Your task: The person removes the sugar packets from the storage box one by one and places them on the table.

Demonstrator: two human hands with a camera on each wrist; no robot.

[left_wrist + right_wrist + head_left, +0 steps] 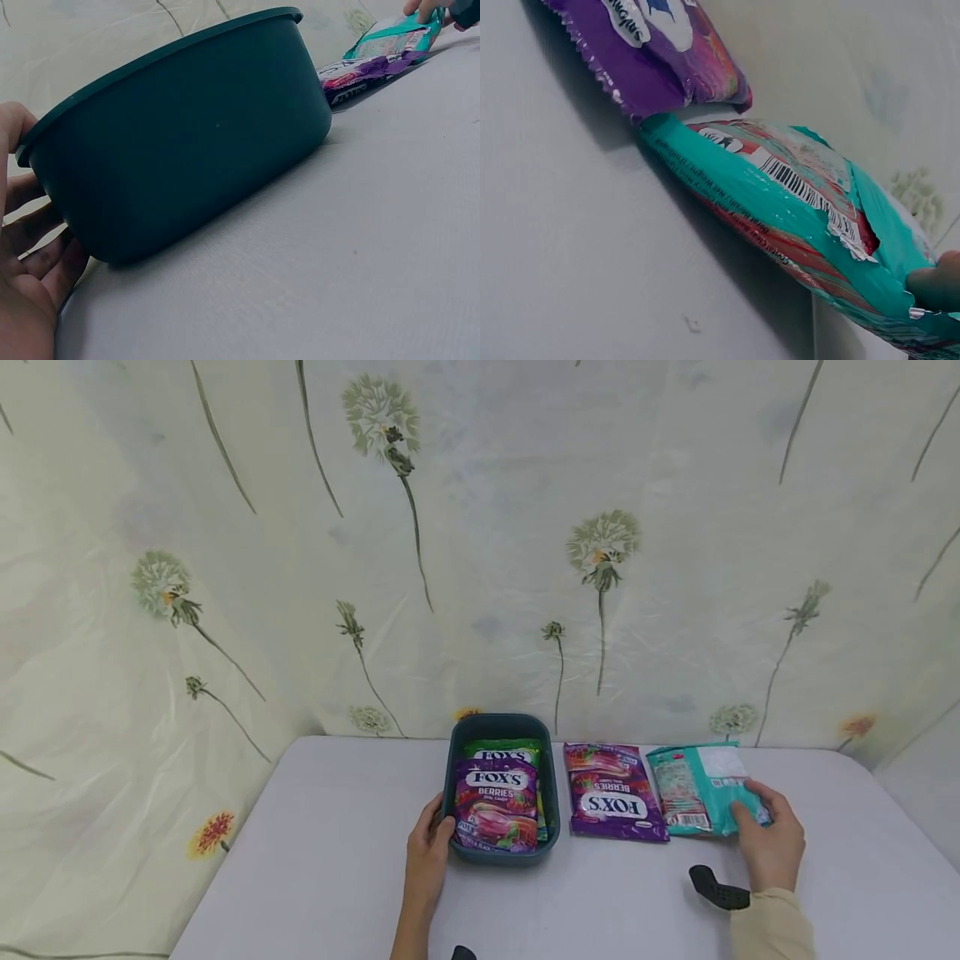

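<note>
My left hand (pixel 426 858) holds the left side of a dark teal plastic container (pixel 556 810), thumb at the rim and fingers along the outer wall. Inside lie a purple FOX'S Berries candy bag (pixel 497 810) and, partly hidden under it, a green FOX'S bag (pixel 528 748). At the right, my right hand (pixel 774 846) pinches the near right corner of a turquoise candy bag (pixel 712 793), its barcode side up. In the right wrist view this bag (pixel 780 217) is tilted, with the pinched end raised; only a fingertip (pixel 934 285) shows.
Between the container and the turquoise bag lies another purple FOX'S Berries bag (pixel 617 793), its lettering upside down. The white table (pixel 360 827) ends at a flower-printed curtain (pixel 480 568). A black strap piece (pixel 718 888) sticks out by my right wrist.
</note>
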